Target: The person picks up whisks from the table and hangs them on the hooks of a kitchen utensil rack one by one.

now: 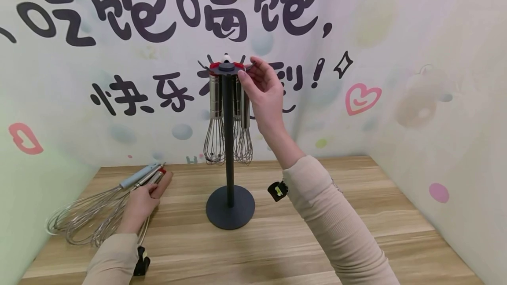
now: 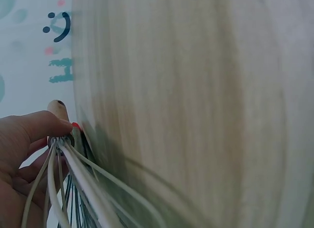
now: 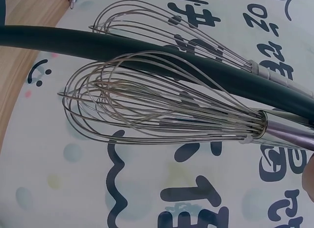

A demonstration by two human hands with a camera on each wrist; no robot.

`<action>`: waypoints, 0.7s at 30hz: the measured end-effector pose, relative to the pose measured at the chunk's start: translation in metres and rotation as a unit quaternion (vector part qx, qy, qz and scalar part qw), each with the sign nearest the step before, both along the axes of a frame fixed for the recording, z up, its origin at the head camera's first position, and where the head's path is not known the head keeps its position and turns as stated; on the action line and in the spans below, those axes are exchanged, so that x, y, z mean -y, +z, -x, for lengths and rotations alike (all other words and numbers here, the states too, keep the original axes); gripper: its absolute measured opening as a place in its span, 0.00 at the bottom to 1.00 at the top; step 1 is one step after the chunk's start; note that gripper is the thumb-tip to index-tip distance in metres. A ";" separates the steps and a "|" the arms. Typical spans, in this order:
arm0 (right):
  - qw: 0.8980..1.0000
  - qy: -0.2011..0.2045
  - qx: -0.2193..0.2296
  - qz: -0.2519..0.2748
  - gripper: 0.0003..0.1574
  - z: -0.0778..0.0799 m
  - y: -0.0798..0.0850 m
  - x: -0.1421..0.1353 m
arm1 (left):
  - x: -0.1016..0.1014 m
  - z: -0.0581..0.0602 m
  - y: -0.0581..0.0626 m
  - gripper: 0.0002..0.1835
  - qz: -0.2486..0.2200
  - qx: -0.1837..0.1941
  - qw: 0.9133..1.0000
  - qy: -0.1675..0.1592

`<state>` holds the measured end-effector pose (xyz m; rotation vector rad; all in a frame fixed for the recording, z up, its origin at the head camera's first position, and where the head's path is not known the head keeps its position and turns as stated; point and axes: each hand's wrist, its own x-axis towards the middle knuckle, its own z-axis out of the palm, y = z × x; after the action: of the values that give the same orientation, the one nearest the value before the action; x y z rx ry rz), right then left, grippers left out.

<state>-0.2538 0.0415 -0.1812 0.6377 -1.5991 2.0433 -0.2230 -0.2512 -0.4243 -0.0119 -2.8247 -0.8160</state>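
Note:
A dark whisk stand stands upright, its round top carrying red pieces. Steel whisks hang from it, one on the left and others at the right. My right hand is raised to the top's right edge, thumb and forefinger pinching the upper end of a steel-handled whisk. Low at the left, my left hand grips a whisk with a pale wooden-looking handle, thumb across it where the wires begin. Beside that hand lie a whisk with a light blue handle and several steel ones.
The stand's round base rests mid-way on the wood-grain table. A printed white backdrop rises behind the table and along its sides. Wire heads of the lying whisks spread toward the table's left edge.

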 end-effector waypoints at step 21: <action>1.000 -0.018 -0.009 -0.013 0.26 0.000 0.001 0.001 | -0.009 0.001 0.025 0.28 -0.098 0.019 0.994 0.033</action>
<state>-0.2536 0.0403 -0.1797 0.6292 -1.6184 1.9885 -0.2241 -0.2422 -0.3991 0.1270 -2.7503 -1.0861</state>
